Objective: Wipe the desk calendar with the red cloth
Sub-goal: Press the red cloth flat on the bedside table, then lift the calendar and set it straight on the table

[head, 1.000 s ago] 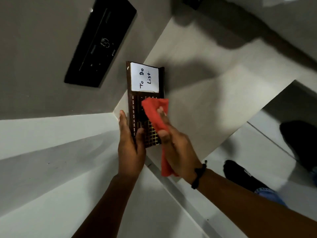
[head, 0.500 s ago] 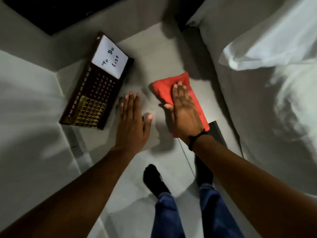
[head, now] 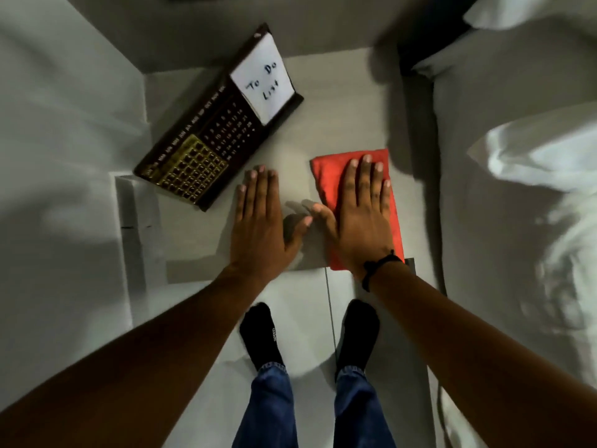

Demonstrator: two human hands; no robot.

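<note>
Lying at an angle on the pale table (head: 339, 108), the dark desk calendar (head: 206, 150) with its white "To Do List" note (head: 263, 82) is the landmark. Just right of its near corner the left hand (head: 261, 221) rests flat, grip spread and empty. Farther right, well clear of the calendar, the right hand (head: 361, 215) presses flat on the folded red cloth (head: 329, 176), fingers spread, pinching nothing.
</note>
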